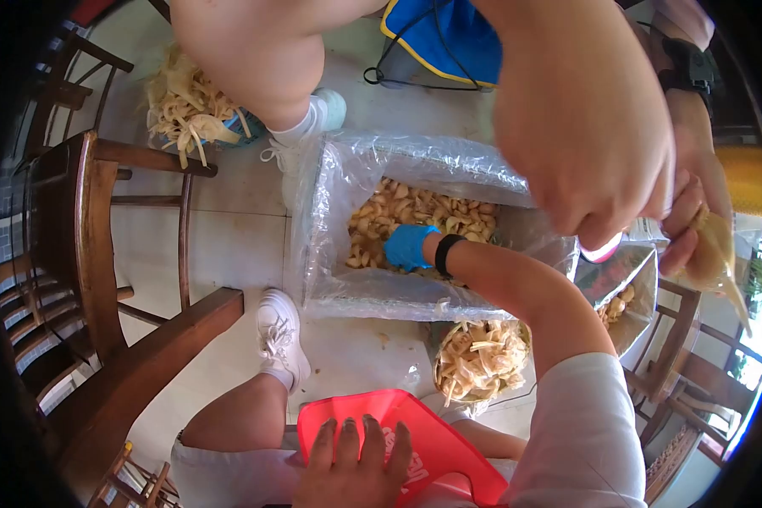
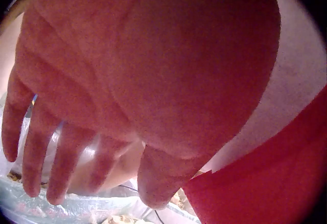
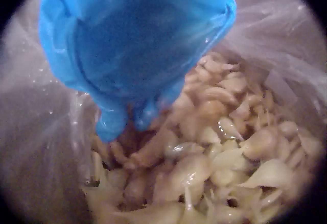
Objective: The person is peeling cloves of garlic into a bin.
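Observation:
In the head view my right hand (image 1: 409,247), in a blue glove, reaches into a box lined with clear plastic (image 1: 364,309). It is among a layer of wet, pale, clove-shaped pieces (image 1: 389,199). The right wrist view shows the gloved fingers (image 3: 111,124) pointing down at the heap of pieces (image 3: 230,157); whether they pinch any of them I cannot tell. Bare and spread, my left hand (image 1: 351,466) lies over a red apron with white lettering (image 1: 438,436). In the left wrist view its palm (image 2: 127,81) faces the camera, holding nothing.
Another person's hands (image 1: 584,152) work at upper right, with a pale tailed piece (image 1: 711,254). Heaps of pale peelings (image 1: 483,360) stand beside the box and at upper left. A second lined box (image 1: 643,305) is at right, wooden chairs (image 1: 102,254) at left.

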A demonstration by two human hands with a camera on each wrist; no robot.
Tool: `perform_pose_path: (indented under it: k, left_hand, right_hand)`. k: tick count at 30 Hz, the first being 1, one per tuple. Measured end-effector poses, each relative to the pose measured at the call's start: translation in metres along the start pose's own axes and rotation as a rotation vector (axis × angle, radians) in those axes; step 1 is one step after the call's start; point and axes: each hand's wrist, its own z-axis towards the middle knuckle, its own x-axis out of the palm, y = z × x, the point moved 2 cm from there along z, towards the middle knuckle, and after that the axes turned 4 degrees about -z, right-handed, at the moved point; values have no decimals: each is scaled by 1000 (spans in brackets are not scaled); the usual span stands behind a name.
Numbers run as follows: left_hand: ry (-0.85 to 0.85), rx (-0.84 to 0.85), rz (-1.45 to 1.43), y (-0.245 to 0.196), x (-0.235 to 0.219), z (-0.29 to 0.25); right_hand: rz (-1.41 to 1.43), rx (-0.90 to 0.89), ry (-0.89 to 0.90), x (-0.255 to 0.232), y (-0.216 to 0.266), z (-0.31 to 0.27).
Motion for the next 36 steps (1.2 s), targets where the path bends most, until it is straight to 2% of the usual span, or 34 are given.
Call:
perform_pose_path:
  k: [1, 2, 3, 4, 7, 10, 11, 12, 13, 15, 16, 17, 19, 20, 21, 23, 24, 25, 27, 28, 31, 32, 34, 35, 36]
  left_hand:
    - [0, -2, -1, 0, -1, 0]
    - [-22, 15, 3, -1, -3, 0]
    - [-44, 31, 7, -3, -5, 0]
    - [-50, 33, 7, -3, -6, -1]
    - [-76, 61, 42, -7, -4, -5]
    - [-103, 64, 7, -12, -4, -8]
    - [-27, 66, 51, -13, -4, -6]
    - [49, 66, 94, -15, -2, -7]
    - [24, 78, 101, -17, 6, -11]
    - [-139, 114, 259, -15, 30, -7]
    - [-164, 124, 265, -16, 35, -9]
    - [-151, 143, 263, -18, 40, -6]
    - [-164, 174, 272, -22, 49, -7]
    - [-129, 176, 270, -22, 54, -5]
    - [-94, 179, 272, -22, 58, -4]
    - [-107, 176, 278, -23, 71, 2]
    - [-99, 161, 275, -23, 76, 3]
    - [-114, 174, 283, -24, 78, 4]
    - [-122, 175, 239, -25, 82, 3]
    - [-130, 183, 242, -24, 84, 2]
    - [-115, 201, 197, -20, 84, -1]
    - [-122, 169, 179, -17, 82, -1]
    - [-130, 142, 172, -11, 76, -2]
    - [-153, 132, 183, -10, 72, -2]
    - [-180, 125, 194, -10, 68, 1]
  right_hand:
    - [268, 220, -274, -36, 7, -31]
    - [260, 226, -56, -31, 0, -27]
    - [147, 247, -77, -42, -10, -27]
    - [-16, 250, -178, -56, -22, -33]
    - [-432, 218, -598, -71, -41, -57]
    - [-489, 178, -833, -48, -21, -94]
    - [-373, 212, -861, -44, -9, -106]
    - [111, 372, -799, -44, -8, -115]
    - [85, 384, -802, -46, 1, -127]
    - [726, 514, -929, -29, -3, -138]
    - [1183, 426, -954, -8, -15, -134]
    - [1164, 435, -964, -19, -8, -147]
    - [1592, 567, -1077, -41, 18, -179]
    - [1775, 586, -1165, -36, 20, -182]
    - [1755, 590, -1187, -37, 22, -185]
    - [2263, 816, -1240, -33, 29, -190]
    - [2330, 863, -1234, -52, 48, -200]
    - [2316, 862, -1261, -40, 41, -200]
    - [2588, 222, -1450, -8, 17, -188]
    - [2577, 223, -1464, -13, 24, -193]
    - [2913, -5, -1551, -40, 51, -204]
    - [2906, -9, -1555, -37, 49, -206]
    - [3157, -276, -1310, -34, 47, -206]
    - [3150, -290, -1330, -39, 54, -208]
    - [3060, -145, -1401, -49, 64, -212]
